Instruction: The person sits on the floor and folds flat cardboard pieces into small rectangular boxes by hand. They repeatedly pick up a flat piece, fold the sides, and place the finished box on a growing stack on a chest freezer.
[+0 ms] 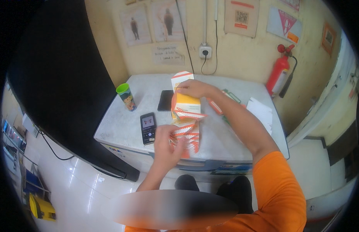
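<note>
My right hand (193,89) is closed over the top of a yellow-and-white cardboard carton (187,103) with red-striped edges. Below it, nearer to me, my left hand (167,144) grips the left side of a stack of folded cartons (191,140), whose white edges carry orange-red stripes. The fingertips of this hand are partly hidden among the cardboard layers. Both hands work over the middle of a grey-white tabletop (121,125). A lit smartphone (147,127) lies just left of my left hand, and a dark phone-like slab (165,100) lies left of the carton.
A green-rimmed cartoon cup (126,97) stands at the table's left. On the right lie white sheets (260,114) and green-and-orange flat pieces (230,96), partly behind my right forearm. A red fire extinguisher (279,73) hangs by the wall; a tall black panel (67,77) rises on the left.
</note>
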The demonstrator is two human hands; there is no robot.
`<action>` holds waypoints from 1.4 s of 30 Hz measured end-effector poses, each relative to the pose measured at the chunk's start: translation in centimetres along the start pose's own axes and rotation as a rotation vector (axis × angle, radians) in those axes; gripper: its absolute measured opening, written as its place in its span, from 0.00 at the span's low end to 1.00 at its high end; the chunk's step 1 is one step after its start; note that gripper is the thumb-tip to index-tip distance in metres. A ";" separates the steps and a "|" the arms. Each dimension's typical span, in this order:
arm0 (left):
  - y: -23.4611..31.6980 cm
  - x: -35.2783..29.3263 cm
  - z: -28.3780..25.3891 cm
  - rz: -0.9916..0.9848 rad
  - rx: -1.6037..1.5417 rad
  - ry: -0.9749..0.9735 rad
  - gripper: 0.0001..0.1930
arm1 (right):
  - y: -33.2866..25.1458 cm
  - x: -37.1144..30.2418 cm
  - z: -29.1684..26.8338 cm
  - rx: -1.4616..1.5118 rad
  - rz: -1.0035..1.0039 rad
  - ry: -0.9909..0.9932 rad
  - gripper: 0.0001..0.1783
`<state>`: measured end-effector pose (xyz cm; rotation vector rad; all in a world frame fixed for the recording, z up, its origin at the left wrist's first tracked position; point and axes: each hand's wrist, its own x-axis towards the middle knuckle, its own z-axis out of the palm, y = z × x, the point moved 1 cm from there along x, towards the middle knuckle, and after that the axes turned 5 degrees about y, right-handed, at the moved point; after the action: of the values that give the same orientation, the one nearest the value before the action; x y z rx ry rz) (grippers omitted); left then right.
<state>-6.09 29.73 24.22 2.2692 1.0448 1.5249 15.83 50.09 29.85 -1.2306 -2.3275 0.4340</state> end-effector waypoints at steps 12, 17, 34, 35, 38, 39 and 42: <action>-2.7 1.0 2.7 0.009 -0.071 0.239 0.39 | -2.5 0.3 1.8 -0.195 0.145 -0.021 0.28; -3.2 0.2 3.9 0.113 -0.090 0.232 0.37 | -3.6 -0.5 2.6 -0.259 0.220 -0.035 0.31; -2.0 0.2 2.4 0.311 0.221 -0.195 0.26 | -1.7 -2.4 4.9 -0.350 0.295 0.063 0.36; -2.0 0.1 2.1 0.282 0.205 -0.191 0.26 | -2.5 -2.6 5.2 -0.355 0.222 0.055 0.37; -2.2 0.0 1.8 0.236 0.160 -0.173 0.26 | -3.6 -4.0 5.0 -0.369 0.078 0.014 0.40; -2.0 0.2 1.9 0.245 0.146 -0.164 0.26 | -3.3 -4.6 4.6 -0.375 0.079 -0.016 0.43; -1.7 -0.1 2.2 0.234 0.157 -0.169 0.27 | -3.3 -5.0 4.7 -0.424 0.094 -0.030 0.44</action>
<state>-4.88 31.29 22.25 2.6567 0.9085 1.3413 13.40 43.84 26.21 -1.5373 -2.4730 -0.0192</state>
